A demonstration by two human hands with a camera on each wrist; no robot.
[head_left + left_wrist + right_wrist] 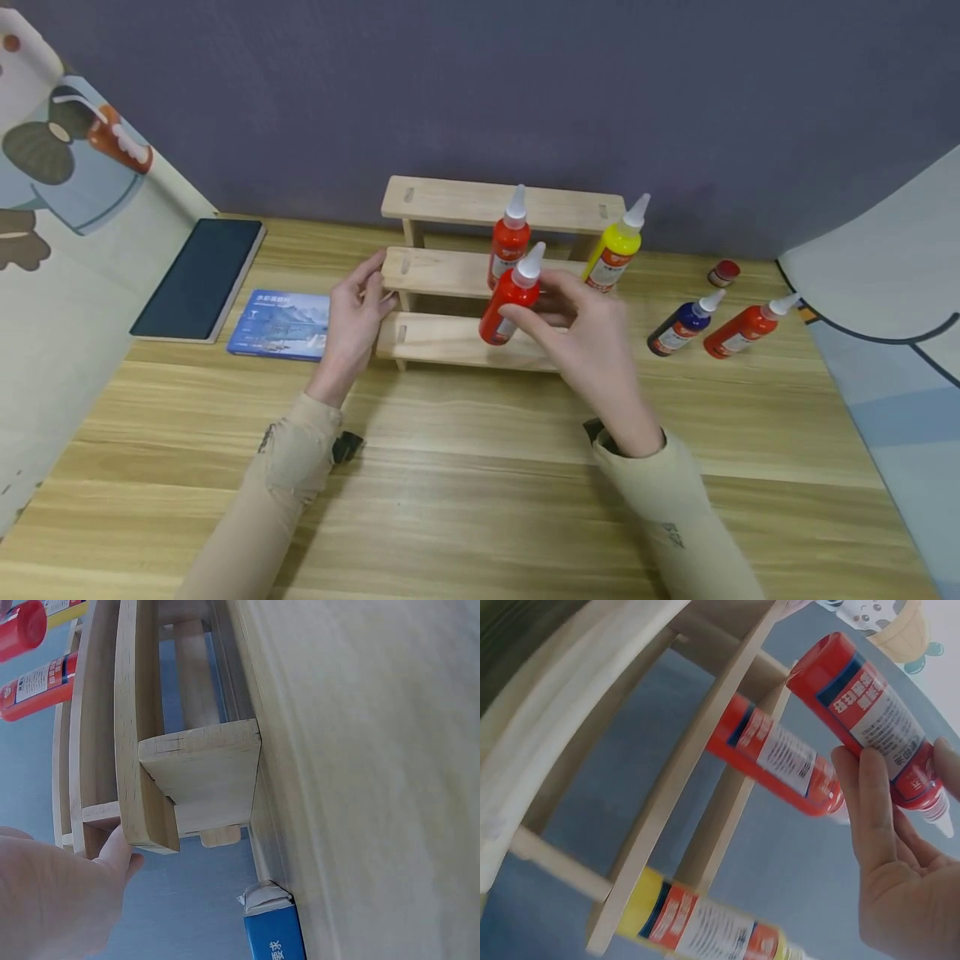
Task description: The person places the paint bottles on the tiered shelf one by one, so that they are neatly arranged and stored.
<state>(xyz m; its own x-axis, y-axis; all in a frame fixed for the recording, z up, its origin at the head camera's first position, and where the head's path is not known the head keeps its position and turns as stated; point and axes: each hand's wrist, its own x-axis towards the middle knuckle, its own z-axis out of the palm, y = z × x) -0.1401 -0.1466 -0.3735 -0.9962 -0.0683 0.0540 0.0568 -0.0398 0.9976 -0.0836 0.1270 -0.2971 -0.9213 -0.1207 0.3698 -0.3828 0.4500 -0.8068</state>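
My right hand (596,329) pinches a red paint bottle (508,310) with a white pointed cap, held up in front of the small wooden tiered rack (442,340). The right wrist view shows thumb and fingers round that bottle (870,712), clear of the boards. Behind it, another red bottle (507,248) stands on the middle step, and a yellow bottle (615,254) stands at that step's right end. My left hand (356,312) holds the left end of the middle step; in the left wrist view its fingertips touch the wood, part of the hand cut off by the frame.
Right of the rack stand a dark blue bottle (681,327) and a red-orange bottle (746,329), with a small red-lidded jar (723,272) behind. To the left lie a blue picture box (277,325) and a dark notebook (198,279). A grey-blue wall (480,92) rises behind the rack.
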